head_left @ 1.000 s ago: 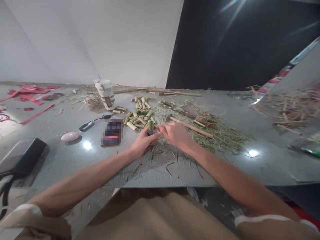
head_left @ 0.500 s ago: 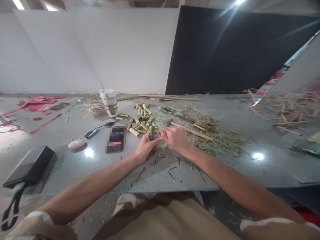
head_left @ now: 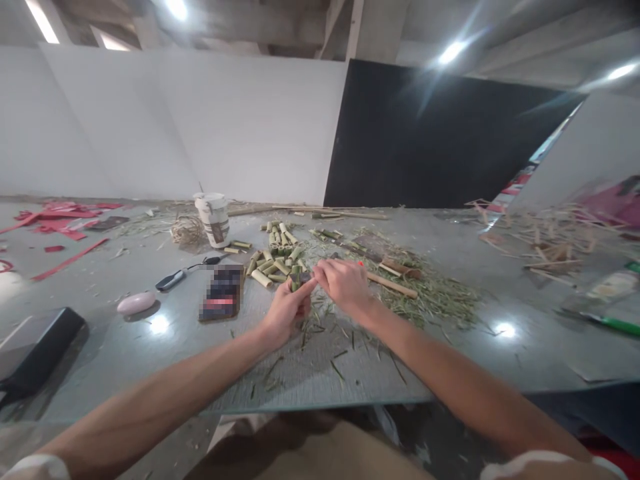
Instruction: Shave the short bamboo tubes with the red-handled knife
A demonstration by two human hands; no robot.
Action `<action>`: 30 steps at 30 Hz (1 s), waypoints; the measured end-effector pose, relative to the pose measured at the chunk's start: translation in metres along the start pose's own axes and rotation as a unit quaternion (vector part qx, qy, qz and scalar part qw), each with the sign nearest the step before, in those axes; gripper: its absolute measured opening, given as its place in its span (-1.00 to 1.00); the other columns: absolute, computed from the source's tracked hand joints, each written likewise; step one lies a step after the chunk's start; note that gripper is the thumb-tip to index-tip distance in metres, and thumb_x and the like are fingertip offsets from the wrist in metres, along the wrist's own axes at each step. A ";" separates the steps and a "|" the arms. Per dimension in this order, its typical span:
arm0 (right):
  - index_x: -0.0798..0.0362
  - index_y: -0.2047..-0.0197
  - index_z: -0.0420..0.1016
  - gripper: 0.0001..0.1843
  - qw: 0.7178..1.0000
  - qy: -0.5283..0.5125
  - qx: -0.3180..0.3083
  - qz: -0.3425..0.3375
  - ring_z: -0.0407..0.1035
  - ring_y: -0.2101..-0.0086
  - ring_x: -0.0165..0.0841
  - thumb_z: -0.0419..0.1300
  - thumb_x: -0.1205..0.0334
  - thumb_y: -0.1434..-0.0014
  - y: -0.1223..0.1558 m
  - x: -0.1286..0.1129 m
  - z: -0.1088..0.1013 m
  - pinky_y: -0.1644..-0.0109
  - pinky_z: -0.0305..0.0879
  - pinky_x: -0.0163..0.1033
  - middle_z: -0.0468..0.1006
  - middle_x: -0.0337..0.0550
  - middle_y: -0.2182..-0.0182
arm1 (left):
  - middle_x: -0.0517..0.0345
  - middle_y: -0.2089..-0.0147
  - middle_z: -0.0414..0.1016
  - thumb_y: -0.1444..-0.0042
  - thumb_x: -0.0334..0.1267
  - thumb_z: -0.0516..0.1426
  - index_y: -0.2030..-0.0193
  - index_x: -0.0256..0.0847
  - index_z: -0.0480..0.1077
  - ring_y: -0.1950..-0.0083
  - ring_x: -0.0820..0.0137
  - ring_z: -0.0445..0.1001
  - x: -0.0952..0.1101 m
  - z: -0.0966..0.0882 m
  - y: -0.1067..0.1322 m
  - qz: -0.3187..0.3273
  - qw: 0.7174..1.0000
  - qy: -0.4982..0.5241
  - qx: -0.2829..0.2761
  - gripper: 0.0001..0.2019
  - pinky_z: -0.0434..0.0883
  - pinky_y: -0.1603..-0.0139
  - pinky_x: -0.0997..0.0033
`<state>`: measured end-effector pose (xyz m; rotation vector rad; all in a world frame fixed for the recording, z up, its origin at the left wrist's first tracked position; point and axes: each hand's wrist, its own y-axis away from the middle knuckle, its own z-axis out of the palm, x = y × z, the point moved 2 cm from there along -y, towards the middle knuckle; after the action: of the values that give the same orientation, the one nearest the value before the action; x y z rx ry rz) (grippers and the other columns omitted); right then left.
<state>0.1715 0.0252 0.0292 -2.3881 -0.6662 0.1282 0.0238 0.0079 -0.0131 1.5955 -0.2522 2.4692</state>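
My left hand is closed around a short piece of green bamboo, its end showing above my fingers. My right hand is curled round a knife, mostly covered by the fingers. A grey blade lies against the bamboo, and a small red end shows behind the right knuckles. My left thumb reaches toward the right fingertips. Just beyond the left hand is a heap of cut bamboo pieces. A wooden-handled tool, perhaps a hammer, lies past the right hand, its head partly hidden.
Green shavings spread to the right. On the left are a phone, a pink oval object, a black box-like device and a paper cup. Red strips lie far left; thin wooden stick frames stand right.
The camera has tilted up, so more ceiling shows and the table sits lower in view. The bamboo is now lower in my left fingers' grip and tilted slightly; both hands stay together.
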 end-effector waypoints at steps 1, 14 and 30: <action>0.05 0.25 0.54 -0.45 1.000 0.000 0.004 0.005 0.45 0.37 -0.36 -0.17 0.04 -0.55 -0.002 0.000 0.000 0.24 0.04 -0.23 0.64 -0.12 0.38 | 0.45 0.56 -0.03 -0.07 0.04 0.39 0.42 -0.14 0.08 0.57 0.62 -0.07 0.001 0.000 0.000 -0.001 1.000 0.003 0.003 -0.46 -0.05 0.56 0.54; 0.04 0.28 0.49 -0.36 0.993 -0.051 -0.019 0.107 0.41 0.49 -0.28 -0.24 -0.16 -0.51 -0.003 0.069 0.006 0.41 -0.09 -0.24 0.56 -0.09 0.53 | 0.43 0.51 0.04 -0.04 -0.19 0.38 0.23 -0.13 0.25 0.54 0.59 0.01 0.000 -0.002 0.004 -0.057 0.997 0.056 -0.009 -0.64 -0.02 0.54 0.57; 0.02 0.04 0.47 -0.71 0.970 -0.143 -0.109 -0.165 0.37 0.29 -0.34 -0.01 0.08 -0.45 0.004 0.031 0.004 0.30 0.11 -0.24 0.60 -0.13 0.18 | 0.20 0.45 0.39 0.05 -0.33 0.34 0.36 -0.29 0.43 0.45 0.51 0.29 -0.003 -0.013 -0.006 -0.026 1.000 0.002 -0.004 -0.83 0.18 0.45 0.48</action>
<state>0.1993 0.0399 0.0258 -2.4474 -1.2630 0.2714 0.0149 0.0171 -0.0207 1.5734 -0.2179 2.4286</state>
